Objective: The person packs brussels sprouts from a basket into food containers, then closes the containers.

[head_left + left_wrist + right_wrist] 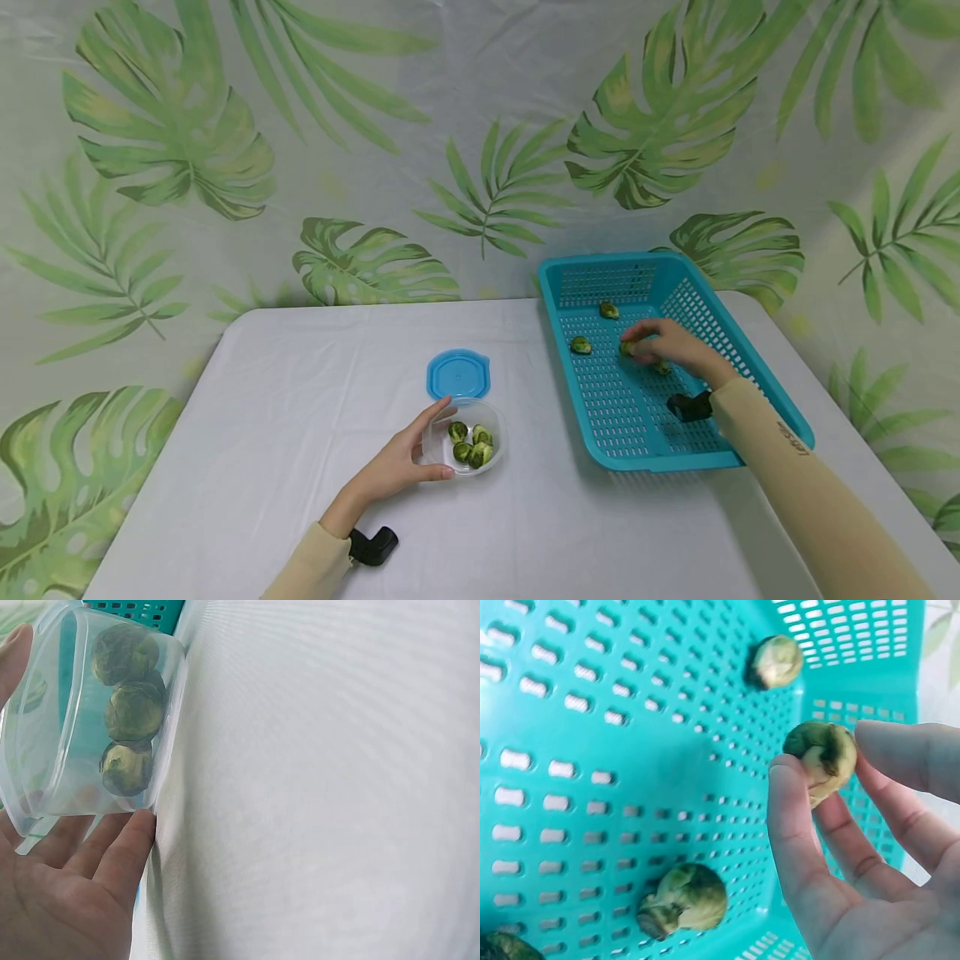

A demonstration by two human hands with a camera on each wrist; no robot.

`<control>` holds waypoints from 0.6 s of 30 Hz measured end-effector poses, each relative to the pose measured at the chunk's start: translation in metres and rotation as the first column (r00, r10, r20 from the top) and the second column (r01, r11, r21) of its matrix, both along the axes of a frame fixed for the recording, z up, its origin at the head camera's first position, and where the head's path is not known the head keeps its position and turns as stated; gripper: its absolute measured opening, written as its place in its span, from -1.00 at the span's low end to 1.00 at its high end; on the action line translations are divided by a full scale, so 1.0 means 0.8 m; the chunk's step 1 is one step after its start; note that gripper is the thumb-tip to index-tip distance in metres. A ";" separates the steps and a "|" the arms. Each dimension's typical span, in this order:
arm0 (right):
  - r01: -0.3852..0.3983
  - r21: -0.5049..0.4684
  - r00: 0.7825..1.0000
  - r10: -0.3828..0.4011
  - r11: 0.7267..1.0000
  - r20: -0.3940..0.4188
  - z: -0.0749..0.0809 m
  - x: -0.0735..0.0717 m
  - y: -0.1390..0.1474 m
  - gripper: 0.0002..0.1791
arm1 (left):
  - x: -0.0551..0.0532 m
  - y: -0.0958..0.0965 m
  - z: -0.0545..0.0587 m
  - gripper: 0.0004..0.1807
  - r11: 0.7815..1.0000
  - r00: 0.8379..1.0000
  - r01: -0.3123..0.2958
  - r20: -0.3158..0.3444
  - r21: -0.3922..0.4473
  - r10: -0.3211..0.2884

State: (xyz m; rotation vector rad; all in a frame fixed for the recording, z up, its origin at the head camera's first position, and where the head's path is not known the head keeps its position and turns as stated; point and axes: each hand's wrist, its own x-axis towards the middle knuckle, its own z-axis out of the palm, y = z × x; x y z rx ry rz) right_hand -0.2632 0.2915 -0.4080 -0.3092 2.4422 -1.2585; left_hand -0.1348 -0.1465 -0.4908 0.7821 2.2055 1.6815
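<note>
In the head view my left hand [393, 467] holds a clear plastic container [501, 421] on the white table, thumb at its front, fingers at its back. Several Brussels sprouts [480, 454] lie inside it; the left wrist view shows them through the container wall [75, 735]. My right hand [675, 346] is over a turquoise basket [558, 350]. Between its thumb and fingers it pinches a Brussels sprout [825, 757], above the basket floor. Other sprouts lie loose in the basket, one [609, 310] toward the back and one [581, 345] by the left side.
A blue lid [458, 374] lies flat on the table just behind the container. The basket stands at the table's right side, its perforated walls rising around the right hand. A leaf-patterned cloth [495, 192] hangs behind the table.
</note>
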 end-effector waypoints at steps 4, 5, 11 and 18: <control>0.010 -0.012 0.999 -0.011 1.000 -0.035 0.003 0.001 -0.002 -0.62 | 0.000 0.000 0.000 0.04 1.000 1.000 -0.001 -0.001 -0.005 0.001; 0.016 -0.015 0.999 -0.017 1.000 -0.039 0.004 0.001 -0.002 -0.63 | 0.000 0.000 0.000 0.04 1.000 1.000 -0.001 -0.002 -0.006 0.001; 0.020 -0.017 0.997 -0.022 1.000 -0.075 0.010 0.005 -0.008 -0.68 | 0.000 0.001 -0.002 0.05 1.000 1.000 -0.006 0.001 -0.014 0.006; -0.005 -0.047 0.996 0.001 0.999 -0.089 0.022 0.013 -0.014 -0.67 | 0.001 0.001 0.000 0.04 1.000 1.000 -0.005 -0.017 -0.013 0.005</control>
